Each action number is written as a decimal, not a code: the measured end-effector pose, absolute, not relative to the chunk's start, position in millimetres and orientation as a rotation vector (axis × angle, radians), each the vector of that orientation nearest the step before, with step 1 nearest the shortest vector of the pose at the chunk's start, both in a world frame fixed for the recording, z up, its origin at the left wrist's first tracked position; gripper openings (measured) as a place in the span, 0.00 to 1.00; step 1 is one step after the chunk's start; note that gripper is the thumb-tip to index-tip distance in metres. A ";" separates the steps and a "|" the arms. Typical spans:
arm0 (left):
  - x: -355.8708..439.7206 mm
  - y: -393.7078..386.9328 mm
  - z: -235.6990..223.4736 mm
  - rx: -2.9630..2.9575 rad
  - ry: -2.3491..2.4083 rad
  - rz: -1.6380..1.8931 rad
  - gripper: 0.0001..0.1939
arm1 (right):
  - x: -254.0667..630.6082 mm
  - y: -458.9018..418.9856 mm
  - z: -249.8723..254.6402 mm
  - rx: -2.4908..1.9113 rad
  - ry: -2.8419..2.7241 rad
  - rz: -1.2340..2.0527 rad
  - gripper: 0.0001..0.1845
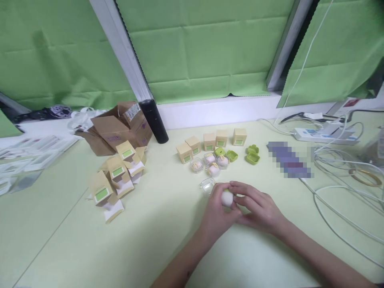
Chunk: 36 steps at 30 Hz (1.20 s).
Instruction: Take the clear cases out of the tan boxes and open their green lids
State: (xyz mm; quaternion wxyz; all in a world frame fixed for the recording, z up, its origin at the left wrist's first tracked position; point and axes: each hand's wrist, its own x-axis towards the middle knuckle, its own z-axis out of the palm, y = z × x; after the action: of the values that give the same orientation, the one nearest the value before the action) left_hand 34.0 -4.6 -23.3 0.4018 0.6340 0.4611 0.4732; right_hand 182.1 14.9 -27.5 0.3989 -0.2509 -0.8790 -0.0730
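Grip: both hands closed on one small thing, left hand [217,214] and right hand [261,209] meeting low over the table [168,240], fingers bunched around a white round piece [227,199]. Left fingers lay along its left side, right fingertips against its right. Narrow hold, no gap seen.

Bearings from the hands, 12 straight ahead. Clear case [207,185] at 10 o'clock, close by the left fingers; could not tell if touching. At 11, four clear cases with pinkish rounded contents [213,169] sat clustered together. Green cup [232,156] at 12, beside that cluster; two more green pieces [253,159] at 1. Beyond, from 11 to 12, five cream boxes [209,142] stood upright in an uneven row.

Farther: opened boxes [101,188], flaps out, between 9 and 10; black cylinder [154,122] at 11, upright beside a brown carton [111,130]; white power strip [325,137] at 2. Green curtains [207,48] hung behind everything.
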 end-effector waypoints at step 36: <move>-26.0 30.1 -36.5 1.749 1.090 0.714 0.26 | 185.8 41.2 -4.9 -0.930 -2.133 0.889 0.23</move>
State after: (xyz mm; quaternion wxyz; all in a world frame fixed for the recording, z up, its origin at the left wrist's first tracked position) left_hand -26.0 30.1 -36.5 0.4622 0.7111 0.4431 0.2903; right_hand 185.8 41.2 -4.9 0.3195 -0.3539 -0.8114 0.3381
